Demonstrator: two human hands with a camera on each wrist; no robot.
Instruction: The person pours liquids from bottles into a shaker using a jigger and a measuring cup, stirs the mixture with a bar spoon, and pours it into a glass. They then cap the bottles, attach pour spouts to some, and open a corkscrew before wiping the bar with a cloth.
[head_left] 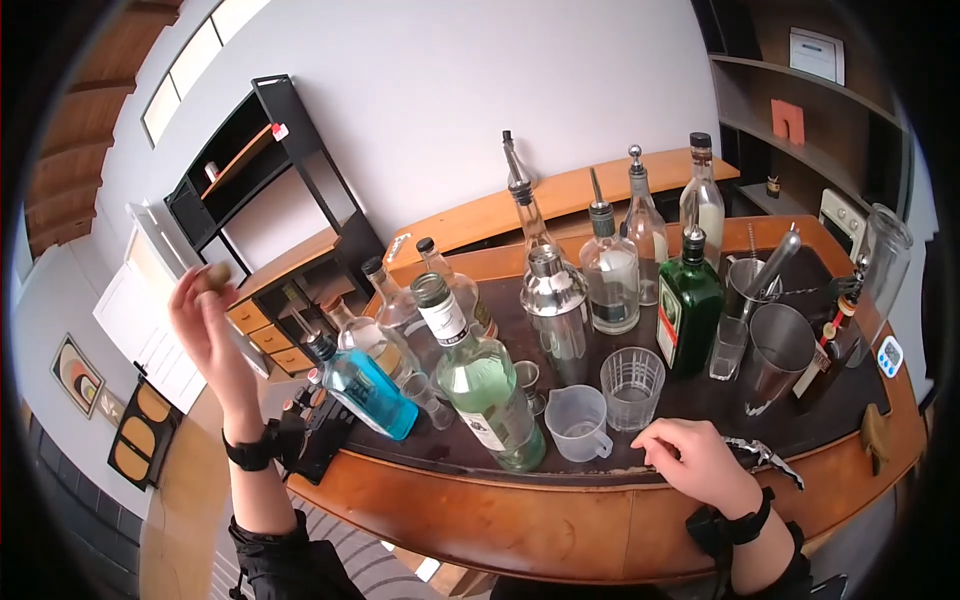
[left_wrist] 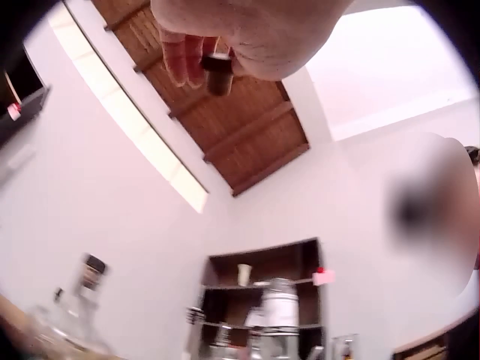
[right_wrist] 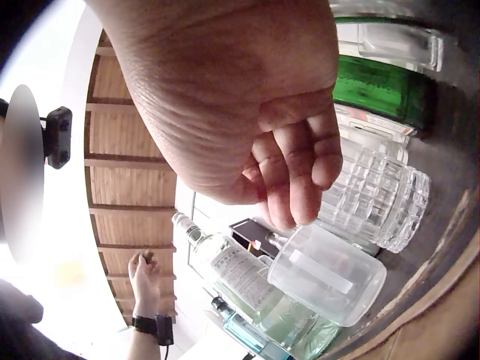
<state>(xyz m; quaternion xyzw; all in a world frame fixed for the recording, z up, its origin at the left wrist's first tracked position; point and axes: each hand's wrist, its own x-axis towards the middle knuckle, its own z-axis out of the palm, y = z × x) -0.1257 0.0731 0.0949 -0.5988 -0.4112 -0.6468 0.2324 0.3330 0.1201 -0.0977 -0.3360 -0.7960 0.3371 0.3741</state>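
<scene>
My left hand (head_left: pixel 208 335) is raised to the left of the bar table, well above the bottles. It pinches a small bottle stopper (left_wrist: pixel 218 77) with a dark top and a cork-brown body. My right hand (head_left: pixel 700 465) is over the table's front edge with its fingers loosely curled and nothing in them. Right by its fingertips stand a cut-glass tumbler (head_left: pixel 632 388) and a frosted plastic measuring jug (head_left: pixel 577 432). Left of the jug is a tall pale-green labelled bottle (head_left: pixel 485 400), and beyond it a blue bottle (head_left: pixel 370 392).
A steel cocktail shaker (head_left: pixel 556 305), a dark green bottle (head_left: pixel 690 310) and several pourer-topped bottles crowd the dark table mat. A metal mixing tin (head_left: pixel 780 350) stands at right. Near the right edge lie a strainer-like metal tool (head_left: pixel 765 458) and a small timer (head_left: pixel 888 356).
</scene>
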